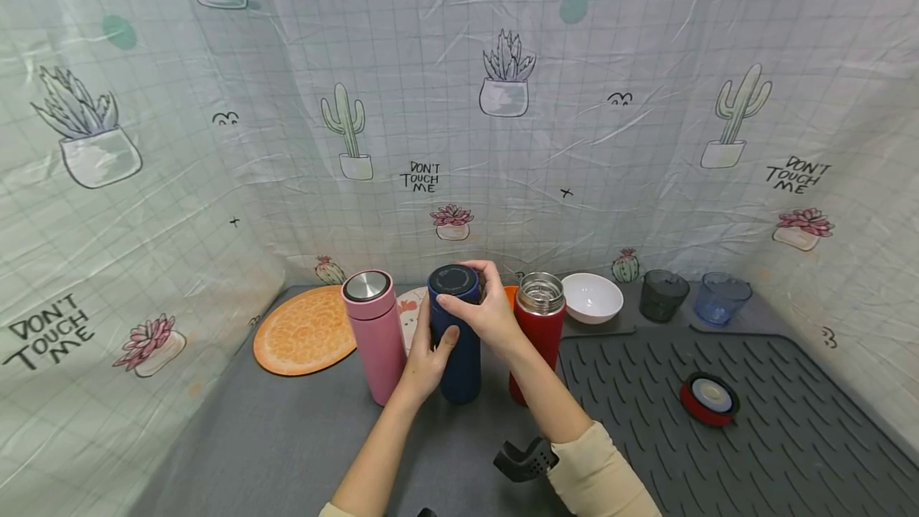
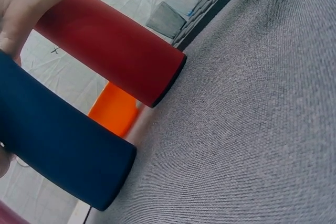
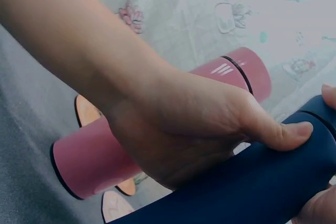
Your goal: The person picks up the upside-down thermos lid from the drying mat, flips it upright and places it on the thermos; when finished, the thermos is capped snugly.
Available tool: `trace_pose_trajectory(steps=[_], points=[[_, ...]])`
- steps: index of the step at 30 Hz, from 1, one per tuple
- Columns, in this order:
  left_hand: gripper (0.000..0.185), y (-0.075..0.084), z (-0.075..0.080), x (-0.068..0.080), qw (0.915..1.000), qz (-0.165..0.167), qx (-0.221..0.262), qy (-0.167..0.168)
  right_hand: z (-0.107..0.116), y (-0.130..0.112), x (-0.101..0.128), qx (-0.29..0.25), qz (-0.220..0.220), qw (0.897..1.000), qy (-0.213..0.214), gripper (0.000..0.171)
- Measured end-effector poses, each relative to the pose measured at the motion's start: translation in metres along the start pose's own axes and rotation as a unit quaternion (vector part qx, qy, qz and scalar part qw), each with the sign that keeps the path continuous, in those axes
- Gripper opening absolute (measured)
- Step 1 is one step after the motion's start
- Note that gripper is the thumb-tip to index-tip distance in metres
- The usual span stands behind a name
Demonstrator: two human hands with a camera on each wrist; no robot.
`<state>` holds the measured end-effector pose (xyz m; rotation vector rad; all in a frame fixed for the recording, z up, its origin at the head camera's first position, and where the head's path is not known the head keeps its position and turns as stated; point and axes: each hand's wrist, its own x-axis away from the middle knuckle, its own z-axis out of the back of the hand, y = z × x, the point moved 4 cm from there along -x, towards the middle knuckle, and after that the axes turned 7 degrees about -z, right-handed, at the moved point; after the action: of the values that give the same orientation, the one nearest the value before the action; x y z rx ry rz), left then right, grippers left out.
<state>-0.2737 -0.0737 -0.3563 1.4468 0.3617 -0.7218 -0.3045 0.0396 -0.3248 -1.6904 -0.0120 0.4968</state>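
Note:
A dark blue thermos [image 1: 461, 369] stands upright on the grey cloth, its lid on. My left hand [image 1: 425, 365] grips its body from the left, thumb across the front. Around the lid at the top curls my right hand [image 1: 491, 313], its thumb lying over the front edge. Close on the left is a pink thermos [image 1: 379, 353] with its lid on. To the right stands a red thermos [image 1: 538, 335] without a lid, its steel mouth showing. The left wrist view has the blue base [image 2: 113, 182] down at the cloth.
An orange-slice placemat [image 1: 301, 337] lies at the left. Behind the red thermos are a white bowl [image 1: 593, 299], a dark cup [image 1: 662, 296] and a blue cup [image 1: 721, 299]. A red lid [image 1: 709, 400] rests on the ridged black mat [image 1: 646, 437]. Something orange [image 2: 114, 111] shows between the thermoses.

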Motion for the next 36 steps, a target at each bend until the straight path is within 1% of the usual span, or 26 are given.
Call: trace_pose_trajectory(steps=[1,5,7,11,13,16,18,20,22,26,28,29,32,33,36], points=[[0.064,0.0002,-0.0001,0.0,1.0,0.001,0.0,0.0,-0.0006,-0.0008,0.0006,0.004,0.001,1.0,-0.001,0.053],[0.064,0.0001,-0.0006,-0.0001,0.9999,0.012,0.003,0.002,-0.0009,-0.0025,0.001,0.021,0.01,0.999,-0.028,0.057],[0.065,0.0002,-0.0007,-0.0004,0.9999,0.013,0.003,0.002,-0.0001,-0.003,0.001,0.011,0.016,0.999,-0.034,0.058],[0.065,0.0011,-0.0008,-0.0006,1.0,0.003,-0.007,-0.002,0.0014,-0.0018,0.0015,-0.001,0.012,1.0,0.003,0.054],[0.065,0.0015,-0.001,-0.0003,1.0,-0.001,-0.007,-0.003,0.0004,-0.0017,0.0021,0.0,0.009,1.0,0.008,0.055],[0.065,0.0012,-0.0013,0.0002,1.0,0.001,-0.002,-0.004,-0.0008,-0.0026,0.0029,0.012,0.008,1.0,-0.013,0.056],[0.066,0.0011,-0.0015,0.0001,1.0,0.003,0.001,-0.002,-0.0008,-0.003,0.0027,0.006,0.008,0.999,-0.033,0.056],[0.066,0.001,-0.0015,0.0003,1.0,0.002,-0.003,-0.001,-0.0001,-0.0037,0.0025,-0.001,0.01,0.999,-0.035,0.055],[0.067,0.0013,-0.0015,0.0001,1.0,-0.003,-0.006,0.0,0.0009,-0.0038,0.0017,0.002,0.012,1.0,-0.02,0.053],[0.069,0.0012,-0.0011,-0.0007,0.9998,-0.019,-0.009,0.0,0.0006,-0.0042,0.0002,0.045,0.016,0.999,0.024,0.054],[0.07,0.0006,-0.0009,-0.0008,0.9998,-0.02,-0.006,0.0,-0.0003,-0.0037,-0.0003,0.061,0.012,0.998,0.02,0.054],[0.071,0.0005,-0.0008,-0.0008,0.9998,-0.02,-0.006,0.001,-0.0005,-0.0033,-0.0001,0.06,0.007,0.998,0.012,0.054],[0.07,0.0,-0.0008,-0.0003,0.9999,-0.016,-0.004,0.003,-0.001,-0.0033,0.0007,0.039,-0.008,0.999,-0.021,0.051],[0.07,0.0,-0.0007,-0.0004,0.9998,-0.017,-0.005,0.004,-0.0007,-0.0037,0.0011,0.032,-0.011,0.999,-0.025,0.051],[0.069,0.0001,-0.0005,-0.0003,0.9997,-0.023,-0.009,0.002,-0.0004,-0.0042,0.0009,0.026,-0.015,0.999,-0.01,0.049]])
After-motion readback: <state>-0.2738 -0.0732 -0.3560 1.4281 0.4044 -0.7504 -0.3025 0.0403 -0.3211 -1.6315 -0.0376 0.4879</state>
